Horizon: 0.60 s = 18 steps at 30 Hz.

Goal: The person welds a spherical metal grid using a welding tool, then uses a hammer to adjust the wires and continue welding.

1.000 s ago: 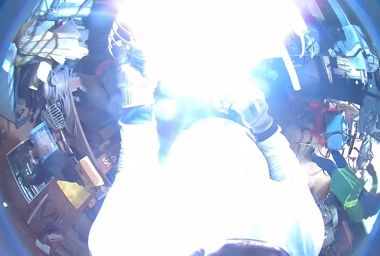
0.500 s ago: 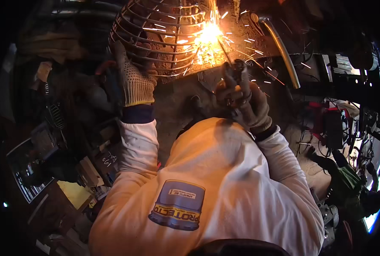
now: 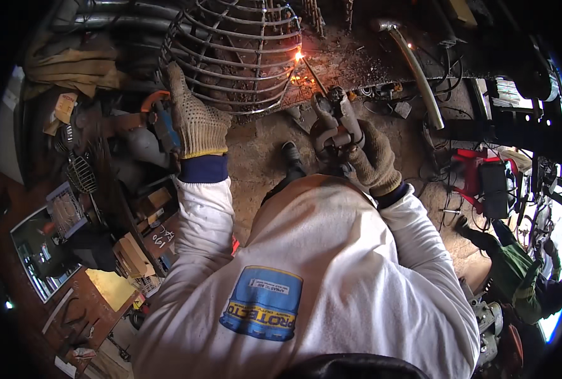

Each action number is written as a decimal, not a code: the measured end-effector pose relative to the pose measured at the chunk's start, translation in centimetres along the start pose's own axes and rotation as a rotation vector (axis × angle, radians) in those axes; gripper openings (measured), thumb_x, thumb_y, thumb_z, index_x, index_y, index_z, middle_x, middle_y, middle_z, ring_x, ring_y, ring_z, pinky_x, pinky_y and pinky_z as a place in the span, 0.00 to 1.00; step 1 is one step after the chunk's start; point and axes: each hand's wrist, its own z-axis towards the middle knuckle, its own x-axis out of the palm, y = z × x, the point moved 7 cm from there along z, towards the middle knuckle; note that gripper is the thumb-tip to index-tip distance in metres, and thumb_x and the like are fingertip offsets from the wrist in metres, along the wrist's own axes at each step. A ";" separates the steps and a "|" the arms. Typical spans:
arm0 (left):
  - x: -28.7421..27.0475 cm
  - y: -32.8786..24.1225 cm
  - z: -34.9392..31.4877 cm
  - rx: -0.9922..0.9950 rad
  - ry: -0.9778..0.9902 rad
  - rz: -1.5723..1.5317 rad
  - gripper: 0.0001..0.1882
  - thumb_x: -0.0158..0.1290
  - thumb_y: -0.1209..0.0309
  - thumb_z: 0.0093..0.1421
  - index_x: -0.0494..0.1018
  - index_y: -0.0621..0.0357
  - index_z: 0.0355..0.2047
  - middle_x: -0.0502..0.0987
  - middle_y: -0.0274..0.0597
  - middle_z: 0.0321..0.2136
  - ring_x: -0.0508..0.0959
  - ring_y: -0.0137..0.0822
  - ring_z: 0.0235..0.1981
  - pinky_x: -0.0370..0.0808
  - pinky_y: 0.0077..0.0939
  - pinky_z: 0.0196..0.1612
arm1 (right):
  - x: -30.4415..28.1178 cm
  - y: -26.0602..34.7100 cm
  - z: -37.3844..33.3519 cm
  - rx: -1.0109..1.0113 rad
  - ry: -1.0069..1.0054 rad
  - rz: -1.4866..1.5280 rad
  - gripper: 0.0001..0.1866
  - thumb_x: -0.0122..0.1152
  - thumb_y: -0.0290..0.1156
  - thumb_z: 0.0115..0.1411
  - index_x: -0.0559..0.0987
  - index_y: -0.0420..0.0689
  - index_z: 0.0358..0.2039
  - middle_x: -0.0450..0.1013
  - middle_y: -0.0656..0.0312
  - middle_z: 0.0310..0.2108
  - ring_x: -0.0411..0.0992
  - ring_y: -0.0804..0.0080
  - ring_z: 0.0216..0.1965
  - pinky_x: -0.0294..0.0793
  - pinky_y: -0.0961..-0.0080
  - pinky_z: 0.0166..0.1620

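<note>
A rounded cage of welded metal rods [image 3: 230, 49] rests on the workbench at the top. My left hand [image 3: 199, 120], in a knitted glove, is closed on the cage's near left side, its thumb along the outer rods and its other fingers mostly hidden. My gloved right hand [image 3: 375, 161] is closed round a welding electrode holder [image 3: 336, 123]. From its jaws a thin welding rod [image 3: 313, 74] slants up and left to the cage's right edge. A small orange-red glow [image 3: 299, 55] shows at the rod's tip, with a few embers below it.
A bent metal tube [image 3: 413, 66] hangs over the bench's [image 3: 372, 54] near edge on the right. An angle grinder [image 3: 161, 120] lies beside my left hand. A red plastic chair [image 3: 467, 180] stands at the right. A person in green clothing [image 3: 514, 268] is at the lower right.
The bright arc and flying sparks have died down to a small glow, and the surroundings look brighter. Both hands have kept nearly the same places.
</note>
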 end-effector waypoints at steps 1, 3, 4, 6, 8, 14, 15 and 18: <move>0.2 0.0 -0.1 -0.009 0.025 -0.023 0.28 0.49 0.46 0.65 0.69 0.49 0.58 0.71 0.38 0.58 0.73 0.45 0.56 0.73 0.50 0.58 | 0.0 0.0 0.1 0.002 0.004 -0.009 0.34 0.61 0.53 0.59 0.72 0.34 0.52 0.78 0.49 0.39 0.78 0.55 0.41 0.75 0.67 0.45; 0.3 0.1 0.0 -0.018 0.051 -0.045 0.28 0.50 0.46 0.65 0.69 0.49 0.58 0.71 0.38 0.58 0.73 0.45 0.56 0.73 0.51 0.58 | 0.0 0.0 0.3 0.004 0.007 -0.018 0.33 0.61 0.52 0.59 0.72 0.34 0.52 0.77 0.48 0.39 0.78 0.54 0.41 0.75 0.67 0.45; 0.1 0.2 0.1 -0.021 0.053 -0.041 0.28 0.50 0.46 0.65 0.69 0.49 0.58 0.72 0.38 0.58 0.73 0.46 0.56 0.73 0.51 0.58 | 0.0 0.1 0.3 -0.010 0.012 -0.023 0.33 0.61 0.51 0.60 0.72 0.34 0.52 0.77 0.48 0.39 0.78 0.54 0.41 0.75 0.67 0.45; 0.0 0.5 0.1 -0.024 0.055 -0.037 0.28 0.51 0.47 0.64 0.69 0.49 0.58 0.72 0.38 0.58 0.74 0.46 0.56 0.73 0.52 0.58 | -0.2 0.2 0.5 -0.024 0.018 -0.029 0.32 0.61 0.50 0.60 0.72 0.34 0.52 0.77 0.48 0.39 0.78 0.54 0.41 0.75 0.67 0.45; 0.3 0.3 -0.4 -0.013 0.019 -0.022 0.28 0.52 0.47 0.64 0.70 0.49 0.57 0.73 0.38 0.57 0.74 0.46 0.55 0.73 0.53 0.57 | -0.3 0.3 0.7 -0.055 0.023 -0.052 0.31 0.61 0.49 0.60 0.72 0.34 0.52 0.77 0.49 0.39 0.78 0.55 0.40 0.75 0.67 0.45; -0.7 0.1 0.4 0.049 -0.007 -0.005 0.25 0.56 0.50 0.62 0.72 0.49 0.54 0.75 0.39 0.53 0.76 0.43 0.51 0.75 0.50 0.54 | 0.2 0.8 0.8 -0.033 0.024 0.061 0.29 0.60 0.49 0.62 0.73 0.38 0.52 0.78 0.52 0.39 0.78 0.58 0.39 0.75 0.68 0.45; -1.2 0.1 0.7 0.034 -0.022 -0.001 0.22 0.56 0.51 0.62 0.73 0.51 0.50 0.77 0.38 0.47 0.78 0.39 0.46 0.78 0.46 0.50 | 0.1 1.0 0.9 -0.089 0.016 -0.025 0.29 0.60 0.50 0.61 0.74 0.39 0.52 0.78 0.53 0.39 0.78 0.60 0.39 0.75 0.69 0.44; -0.8 0.3 0.6 -0.018 0.044 -0.058 0.21 0.56 0.51 0.62 0.74 0.51 0.46 0.79 0.37 0.43 0.80 0.35 0.41 0.81 0.38 0.44 | -0.1 1.2 1.1 -0.137 0.003 -0.112 0.29 0.61 0.51 0.61 0.74 0.40 0.51 0.78 0.55 0.39 0.78 0.64 0.38 0.75 0.71 0.44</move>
